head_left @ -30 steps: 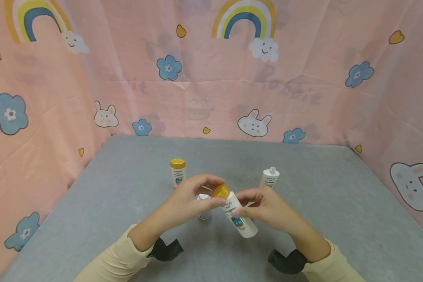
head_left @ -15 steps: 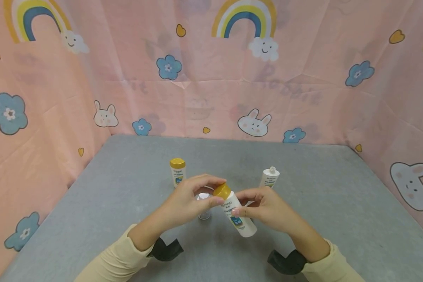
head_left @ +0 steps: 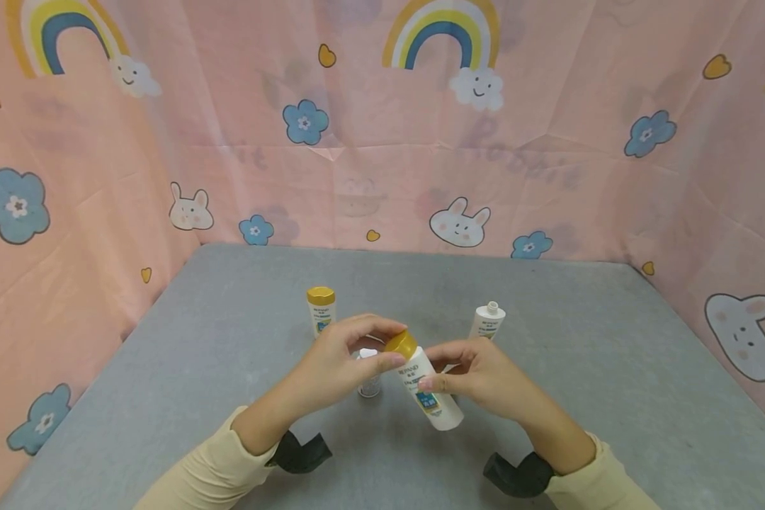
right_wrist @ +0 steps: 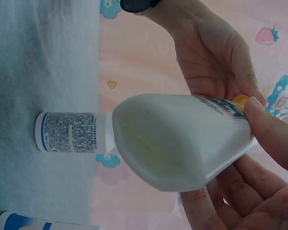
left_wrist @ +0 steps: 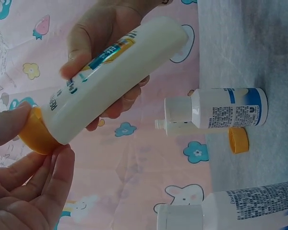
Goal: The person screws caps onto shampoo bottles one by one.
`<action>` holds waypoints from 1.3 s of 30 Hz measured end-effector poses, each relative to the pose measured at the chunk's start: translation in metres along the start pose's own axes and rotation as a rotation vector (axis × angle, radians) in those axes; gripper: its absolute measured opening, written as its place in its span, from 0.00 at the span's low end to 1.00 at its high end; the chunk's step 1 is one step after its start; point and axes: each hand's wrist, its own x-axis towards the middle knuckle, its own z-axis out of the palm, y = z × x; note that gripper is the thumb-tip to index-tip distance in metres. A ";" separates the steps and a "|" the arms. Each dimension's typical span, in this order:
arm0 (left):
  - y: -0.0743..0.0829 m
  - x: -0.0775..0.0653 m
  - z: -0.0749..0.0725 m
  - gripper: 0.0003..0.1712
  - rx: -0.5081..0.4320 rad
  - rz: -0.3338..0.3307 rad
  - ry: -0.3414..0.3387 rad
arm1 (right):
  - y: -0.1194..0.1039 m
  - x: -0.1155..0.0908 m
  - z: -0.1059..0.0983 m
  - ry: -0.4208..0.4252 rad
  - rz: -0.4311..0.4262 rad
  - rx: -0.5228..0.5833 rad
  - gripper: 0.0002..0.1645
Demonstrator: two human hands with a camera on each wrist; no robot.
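Note:
My right hand (head_left: 484, 379) grips a white shampoo-style bottle (head_left: 441, 411) around its body, thumb over the labelled side. The bottle hangs tilted above the table, its gold cap (head_left: 400, 346) pointing up and left. My left hand (head_left: 338, 363) holds that cap between thumb and fingertips. In the left wrist view the left fingers (left_wrist: 62, 167) press at the lower rim of the cap (left_wrist: 37, 133), which meets the shoulder of the bottle (left_wrist: 120, 79). The right wrist view shows the flat base of the bottle (right_wrist: 153, 143) close up.
A gold-capped bottle (head_left: 321, 309) stands behind my left hand. Partly hidden by that hand is a small bottle (head_left: 369, 386). An uncapped white bottle (head_left: 488, 322) stands at the back right. A loose gold cap (left_wrist: 238, 140) sits on the table (head_left: 229, 340) near white-capped bottles.
The held bottle has rolled slightly about its length, so more of its front lettering shows. The left thumb has shifted a little on the cap; both hands otherwise stay in place.

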 end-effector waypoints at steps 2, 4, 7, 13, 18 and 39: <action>-0.001 0.000 0.000 0.21 0.002 0.019 -0.007 | 0.001 0.000 0.000 -0.002 -0.006 0.003 0.18; -0.001 0.000 0.000 0.21 0.004 0.033 -0.015 | 0.001 0.000 0.000 -0.006 -0.009 0.011 0.18; -0.001 0.000 0.000 0.21 0.002 0.021 -0.018 | 0.002 0.000 0.000 -0.011 -0.003 0.030 0.19; 0.001 0.001 0.000 0.21 -0.017 -0.100 -0.007 | 0.001 0.001 -0.001 0.000 0.025 0.046 0.19; 0.001 0.001 0.000 0.20 -0.012 -0.128 -0.001 | 0.001 0.001 -0.001 -0.002 0.027 0.037 0.19; 0.000 0.000 0.000 0.21 -0.036 -0.034 -0.023 | 0.002 0.000 -0.003 -0.026 -0.023 0.062 0.18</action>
